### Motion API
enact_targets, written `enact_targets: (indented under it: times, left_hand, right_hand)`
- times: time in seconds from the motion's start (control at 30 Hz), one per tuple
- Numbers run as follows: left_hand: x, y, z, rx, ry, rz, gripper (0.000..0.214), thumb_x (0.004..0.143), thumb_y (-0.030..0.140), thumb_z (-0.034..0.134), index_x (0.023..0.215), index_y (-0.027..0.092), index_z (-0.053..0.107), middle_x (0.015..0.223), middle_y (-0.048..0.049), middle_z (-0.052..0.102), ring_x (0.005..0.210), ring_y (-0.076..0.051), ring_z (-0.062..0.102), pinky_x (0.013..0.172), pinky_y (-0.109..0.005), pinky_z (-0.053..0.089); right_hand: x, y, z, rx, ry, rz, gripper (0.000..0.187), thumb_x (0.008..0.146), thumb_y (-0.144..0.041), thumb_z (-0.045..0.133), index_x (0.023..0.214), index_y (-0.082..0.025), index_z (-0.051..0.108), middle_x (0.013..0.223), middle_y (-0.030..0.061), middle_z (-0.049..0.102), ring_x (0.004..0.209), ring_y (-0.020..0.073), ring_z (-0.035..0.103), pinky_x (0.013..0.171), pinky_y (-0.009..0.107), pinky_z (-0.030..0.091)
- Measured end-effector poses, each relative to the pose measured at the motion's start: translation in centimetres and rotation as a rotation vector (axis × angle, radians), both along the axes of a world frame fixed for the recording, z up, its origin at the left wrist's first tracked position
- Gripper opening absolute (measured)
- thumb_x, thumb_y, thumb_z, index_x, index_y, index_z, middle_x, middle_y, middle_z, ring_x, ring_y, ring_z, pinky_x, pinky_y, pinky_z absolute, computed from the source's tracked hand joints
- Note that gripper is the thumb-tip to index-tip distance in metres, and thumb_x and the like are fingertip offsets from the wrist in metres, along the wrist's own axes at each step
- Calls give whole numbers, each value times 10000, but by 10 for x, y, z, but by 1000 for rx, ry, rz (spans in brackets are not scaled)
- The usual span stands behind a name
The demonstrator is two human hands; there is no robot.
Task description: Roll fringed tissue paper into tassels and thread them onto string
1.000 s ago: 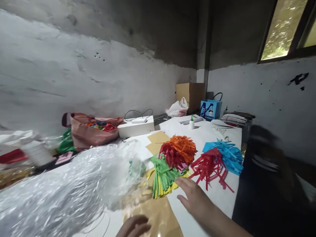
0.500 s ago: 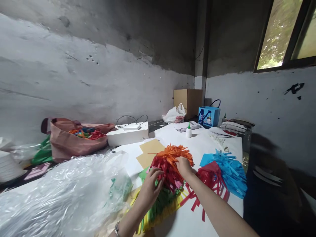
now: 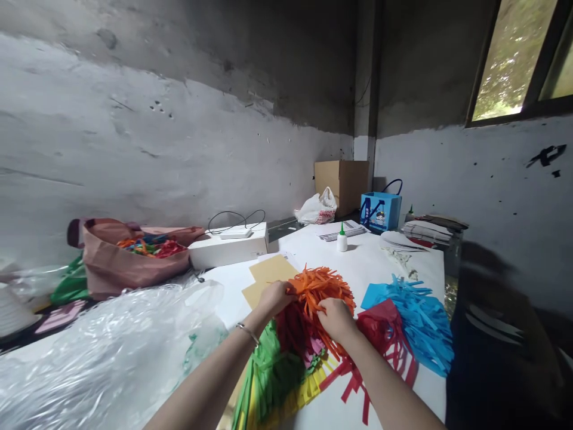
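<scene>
Both my hands rest on a heap of fringed paper on the white table. My left hand is closed on the left side of the orange fringed paper. My right hand grips the same orange bunch from the near side, fingers curled into the strips. Under and around the orange lie red fringed paper, green fringed paper and yellow fringed paper. A second red piece and a blue fringed piece lie to the right.
Crumpled clear plastic covers the near left. A pink bag of coloured scraps, a white box, brown card, a glue bottle, a blue bag and a cardboard box stand farther back.
A second ago my hands were low over the near table. They reached forward onto the pile, then shifted from the red strips up to the orange bunch and closed on it.
</scene>
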State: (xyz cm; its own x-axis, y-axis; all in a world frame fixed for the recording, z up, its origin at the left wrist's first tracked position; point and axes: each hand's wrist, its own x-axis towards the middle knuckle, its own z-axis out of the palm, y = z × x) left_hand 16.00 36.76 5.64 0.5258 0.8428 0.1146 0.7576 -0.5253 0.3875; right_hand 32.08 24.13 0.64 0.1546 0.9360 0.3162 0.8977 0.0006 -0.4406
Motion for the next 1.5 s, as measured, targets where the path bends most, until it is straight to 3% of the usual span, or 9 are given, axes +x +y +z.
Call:
enact_targets:
  times: [0.13, 0.27, 0.4, 0.53, 0.63, 0.83, 1.23, 1.5]
  left_hand:
    - [1, -10, -6, 77, -106, -73, 247, 960, 322, 633, 1153, 169, 650, 1181, -80, 676, 1012, -226, 672, 881, -445, 569]
    - [-5, -32, -11, 132, -295, -120, 173, 960, 305, 632, 1044, 161, 676, 1098, -64, 696, 983, -212, 672, 882, -434, 560]
    - [-32, -67, -11, 114, -492, -225, 148, 945, 280, 619, 955, 190, 736, 969, -54, 697, 895, -196, 672, 809, -357, 556]
    - [-61, -98, -19, 33, -644, -262, 174, 898, 334, 654, 995, 244, 768, 933, -49, 683, 835, -194, 659, 773, -330, 550]
    - [-71, -109, -34, -59, -741, -217, 233, 881, 377, 674, 1049, 239, 760, 976, -60, 677, 825, -195, 657, 762, -343, 572]
    - [-63, -120, -54, -184, -902, -134, 271, 889, 408, 665, 1076, 227, 740, 1040, -70, 657, 931, -224, 668, 753, -339, 607]
    - [-63, -124, -60, -203, -945, -115, 242, 886, 393, 678, 1071, 257, 753, 1038, -65, 660, 964, -230, 663, 804, -358, 593]
    - [-62, -125, -61, -181, -929, -124, 252, 905, 388, 658, 1098, 253, 746, 1043, -67, 651, 952, -227, 665, 818, -378, 597]
  right_hand:
    - [1, -7, 7, 19, -9, -14, 189, 979, -335, 638, 1052, -164, 675, 1069, 51, 698, 936, 192, 683, 870, 413, 563]
    - [4, -13, 23, 184, 23, 3, 147, 970, -229, 635, 1091, -166, 690, 1118, 77, 702, 1095, 239, 639, 1002, 475, 482]
    - [3, -23, 40, 319, 60, 220, 250, 939, -110, 633, 1161, -201, 707, 1190, 74, 710, 1159, 213, 613, 1052, 370, 443]
    - [-7, -33, 42, 287, 76, 470, 139, 884, -117, 719, 930, -235, 774, 964, 3, 767, 962, 178, 675, 933, 307, 482]
    - [-16, -35, 37, 250, 99, 502, 147, 868, -84, 727, 817, -216, 767, 861, 0, 761, 888, 183, 670, 888, 341, 453]
    - [-22, -33, 34, 188, 148, 456, 168, 844, -64, 746, 739, -194, 728, 812, -16, 748, 850, 168, 667, 849, 347, 401]
    - [-21, -37, 38, 180, 94, 484, 72, 867, -223, 781, 801, -246, 768, 864, -15, 706, 899, 174, 623, 883, 376, 365]
    - [-23, -36, 37, 215, 71, 498, 170, 879, -130, 738, 728, -201, 710, 822, -19, 693, 869, 169, 604, 894, 377, 360]
